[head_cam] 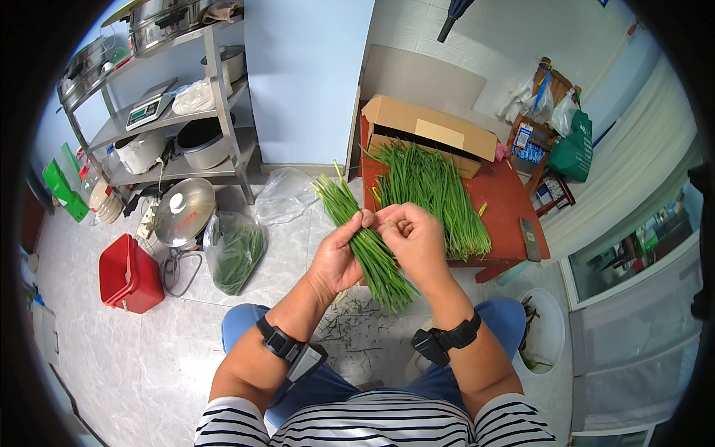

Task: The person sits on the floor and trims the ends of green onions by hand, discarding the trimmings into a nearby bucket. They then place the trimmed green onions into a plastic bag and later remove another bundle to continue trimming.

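A bunch of green garlic chives (382, 271) lies across my left hand (342, 254), whose fingers and thumb wrap its middle; the pale stem ends point up and to the left. Against the right side of the bunch is my right hand (412, 232), its fingers curled with thumb and forefinger pinched together near my left fingertips. Whether a blade is caught in that pinch cannot be made out. Beyond my hands, a large pile of chives (430, 190) covers part of a low red table (503, 207), in front of an open cardboard box (435, 125).
Cut green bits (357, 329) litter the floor between my knees. A white bucket (550, 335) stands at right, a phone (529, 239) on the table's edge. At left are a bag of greens (237, 257), a red bin (131, 274), a pan lid (185, 215) and a metal shelf (215, 84).
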A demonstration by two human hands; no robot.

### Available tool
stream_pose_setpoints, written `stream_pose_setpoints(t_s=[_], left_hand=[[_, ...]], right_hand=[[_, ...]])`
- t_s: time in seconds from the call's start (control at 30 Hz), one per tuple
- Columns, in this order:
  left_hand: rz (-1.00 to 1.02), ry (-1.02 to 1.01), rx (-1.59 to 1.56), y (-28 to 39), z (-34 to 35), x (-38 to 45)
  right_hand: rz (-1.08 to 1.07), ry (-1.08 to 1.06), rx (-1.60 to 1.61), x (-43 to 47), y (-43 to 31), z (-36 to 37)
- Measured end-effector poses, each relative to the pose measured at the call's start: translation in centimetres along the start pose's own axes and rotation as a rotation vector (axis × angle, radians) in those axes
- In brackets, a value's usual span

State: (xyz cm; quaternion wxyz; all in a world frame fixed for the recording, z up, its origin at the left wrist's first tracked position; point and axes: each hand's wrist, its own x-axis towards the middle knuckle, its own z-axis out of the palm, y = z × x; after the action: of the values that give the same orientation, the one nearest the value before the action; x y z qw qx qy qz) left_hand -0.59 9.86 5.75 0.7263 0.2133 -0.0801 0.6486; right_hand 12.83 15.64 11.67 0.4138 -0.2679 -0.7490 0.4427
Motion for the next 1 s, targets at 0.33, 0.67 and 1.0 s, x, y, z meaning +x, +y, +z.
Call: stream_pose_setpoints(t_s=[0.33,0.67,1.0], left_hand=[[0.256,0.260,0.028,0.4,0.9,0.3],[0.262,0.252,0.042,0.0,0.9,0.4],[0.263,0.284,0.068,0.1,1.1,0.2]], right_hand=[[0.179,-0.245,-0.161,-3.3,-2.8,-3.4],[0.069,-0.135,-0.439,-3.9,-1.7,-1.9],[0.019,-0.092,-0.371,-3.5,-0.4,-1.2]])
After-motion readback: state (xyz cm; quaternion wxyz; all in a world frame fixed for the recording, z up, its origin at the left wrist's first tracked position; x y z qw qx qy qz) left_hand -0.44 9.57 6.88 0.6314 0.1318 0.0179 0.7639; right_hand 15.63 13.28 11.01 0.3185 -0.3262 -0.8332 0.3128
